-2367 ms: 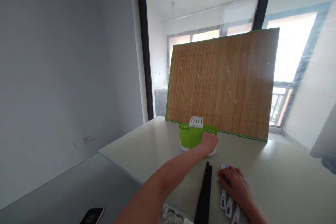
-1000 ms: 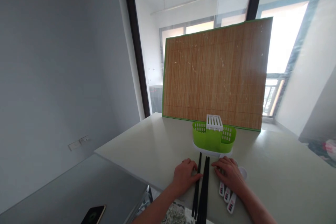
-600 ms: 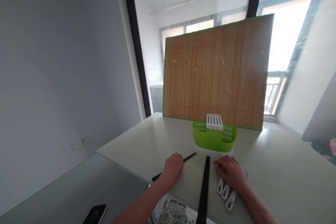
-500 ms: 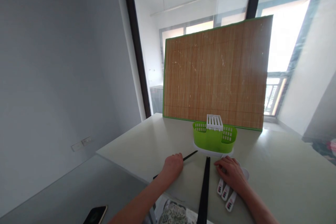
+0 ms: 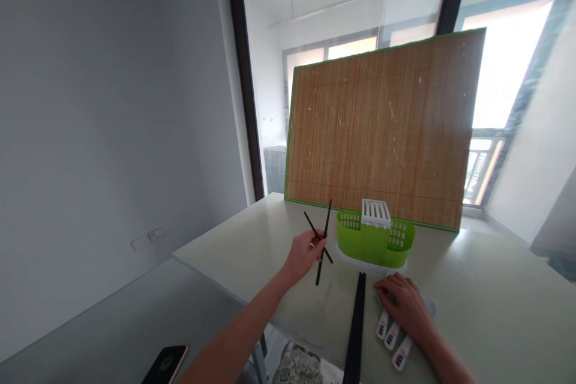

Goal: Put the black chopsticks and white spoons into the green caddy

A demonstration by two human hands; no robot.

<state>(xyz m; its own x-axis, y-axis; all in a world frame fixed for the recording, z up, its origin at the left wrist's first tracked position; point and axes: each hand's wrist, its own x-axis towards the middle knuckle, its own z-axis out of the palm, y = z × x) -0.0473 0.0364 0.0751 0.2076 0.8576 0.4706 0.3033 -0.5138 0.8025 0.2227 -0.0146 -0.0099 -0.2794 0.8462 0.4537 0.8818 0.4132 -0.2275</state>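
Note:
Two black chopsticks (image 5: 328, 220) cross each other in the fingers of my left hand (image 5: 306, 252), raised a little above the table. To their right stands a green utensil caddy (image 5: 371, 244) with a white slatted piece (image 5: 376, 213) on top and a white base. More black chopsticks (image 5: 356, 324) lie together on the table between my hands. My right hand (image 5: 402, 299) rests over several white spoons (image 5: 391, 334), whose handles point toward me; its fingers are loosely spread and partly cover the spoon bowls.
A bamboo mat (image 5: 382, 132) with green edging stands upright at the back of the white table (image 5: 252, 240). A phone (image 5: 166, 365) lies on a lower grey surface at the left. Behind the mat is a glass partition with dark frames.
My left hand has lifted two chopsticks off the table and moved up toward the caddy. The right hand stays over the spoons. The view has shifted slightly left.

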